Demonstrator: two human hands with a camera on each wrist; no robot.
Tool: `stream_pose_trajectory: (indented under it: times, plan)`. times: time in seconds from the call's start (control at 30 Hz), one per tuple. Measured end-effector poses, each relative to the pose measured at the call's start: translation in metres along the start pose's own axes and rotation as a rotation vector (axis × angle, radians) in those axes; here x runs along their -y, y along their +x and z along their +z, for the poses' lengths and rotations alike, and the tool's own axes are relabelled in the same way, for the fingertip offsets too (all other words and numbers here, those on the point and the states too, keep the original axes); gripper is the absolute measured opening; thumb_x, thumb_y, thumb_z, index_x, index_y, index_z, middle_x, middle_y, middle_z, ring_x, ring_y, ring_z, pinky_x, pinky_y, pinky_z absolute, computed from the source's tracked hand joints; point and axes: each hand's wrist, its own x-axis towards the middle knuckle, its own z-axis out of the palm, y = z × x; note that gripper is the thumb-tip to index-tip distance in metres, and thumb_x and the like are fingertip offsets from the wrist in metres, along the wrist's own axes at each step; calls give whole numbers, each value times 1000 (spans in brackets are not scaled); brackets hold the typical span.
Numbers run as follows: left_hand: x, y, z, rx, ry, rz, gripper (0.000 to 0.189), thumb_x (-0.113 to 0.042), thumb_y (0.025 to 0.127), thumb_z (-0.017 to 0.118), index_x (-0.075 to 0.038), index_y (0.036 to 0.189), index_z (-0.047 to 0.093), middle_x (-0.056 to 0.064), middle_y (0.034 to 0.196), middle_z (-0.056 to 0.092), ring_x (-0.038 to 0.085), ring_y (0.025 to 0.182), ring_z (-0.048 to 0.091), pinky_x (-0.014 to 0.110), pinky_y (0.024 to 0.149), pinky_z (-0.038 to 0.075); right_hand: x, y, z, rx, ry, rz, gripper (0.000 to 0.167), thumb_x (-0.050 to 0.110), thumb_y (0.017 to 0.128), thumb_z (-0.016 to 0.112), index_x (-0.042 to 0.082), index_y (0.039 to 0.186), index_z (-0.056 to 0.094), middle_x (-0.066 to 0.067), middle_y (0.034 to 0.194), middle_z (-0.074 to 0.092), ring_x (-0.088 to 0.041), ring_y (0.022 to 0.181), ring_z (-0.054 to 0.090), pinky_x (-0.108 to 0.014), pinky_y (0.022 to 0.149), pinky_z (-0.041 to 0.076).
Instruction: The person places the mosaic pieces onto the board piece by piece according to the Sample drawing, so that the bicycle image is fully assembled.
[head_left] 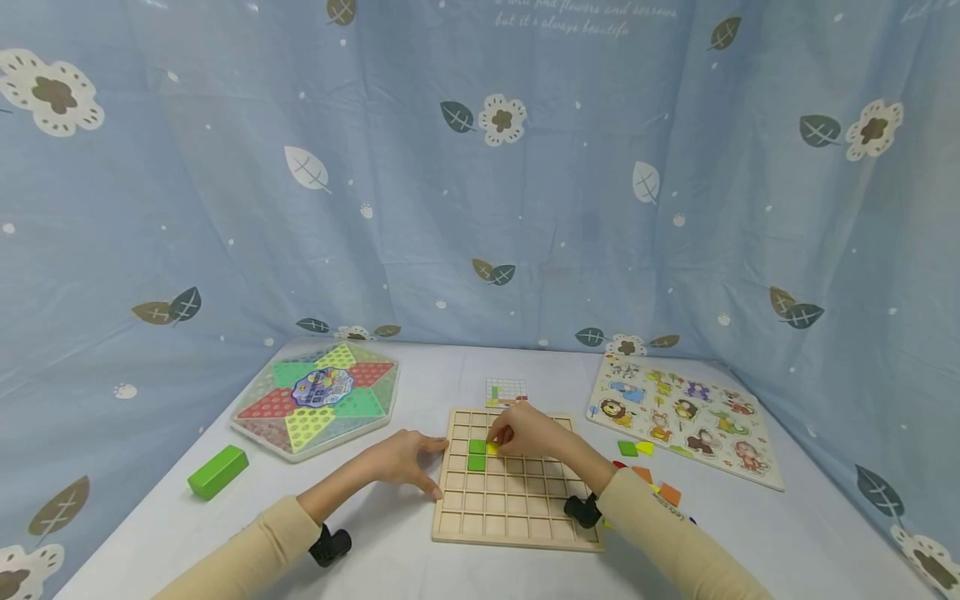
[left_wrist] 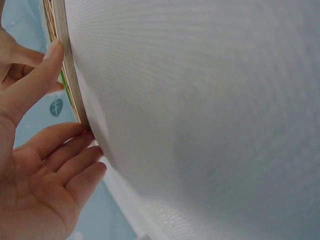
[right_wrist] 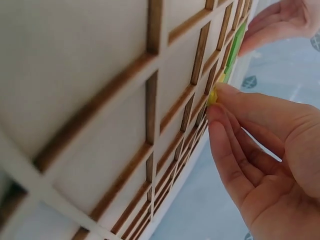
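Right grip (head_left: 529,431) pinches flat yellow tile (head_left: 492,448), probably light, stiff, best edge-held; left grip (head_left: 405,458), spread, touches pale wooden grid board (head_left: 495,503).

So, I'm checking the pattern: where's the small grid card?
In the head view, the small grid card lies just beyond the wooden grid board, between the Chinese checkers set, left, and the animal puzzle, right.

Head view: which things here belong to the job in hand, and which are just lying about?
In the job:
- wooden grid board, its edge touched by the left hand
- two green tiles on it
- yellow tile, pinched by the right hand
- probably the grid card and loose coloured pieces

Apparently lying about:
- hexagonal star board
- green block
- animal puzzle
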Motion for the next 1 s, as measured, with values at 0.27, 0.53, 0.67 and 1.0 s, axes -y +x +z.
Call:
stream_pose_trajectory:
  times: [0.27,0.53,0.67,1.0]
  plan:
    - [0,0,0,-1,3,1,79,-27,65,89,4,131,57,17,136,54,39,131,43,50,104,37,-1,-4,-1,13,28,-12,19,-1,81,75,-2,100,74,-8,86,72,-6,73,63,-20,70,51]
    - [1,0,0,5,3,6,79,-27,66,89,4,131,56,18,136,53,39,131,42,51,103,37,5,-19,-2,-12,28,-19,21,-6,83,70,-4,104,72,-11,91,71,-12,76,66,-18,67,51]
    - [1,0,1,6,12,-2,79,-28,65,89,3,131,57,17,137,53,39,131,42,50,103,38,8,-32,-6,-34,-2,-6,21,-1,86,69,-3,106,72,-12,96,71,-17,81,66,-22,69,53]
    - [1,1,1,13,23,-14,79,-27,65,89,2,131,57,16,137,53,38,131,43,50,103,37,-3,-79,-15,-109,-58,61,24,6,85,73,1,108,72,-9,100,70,-22,89,65,-33,74,55]
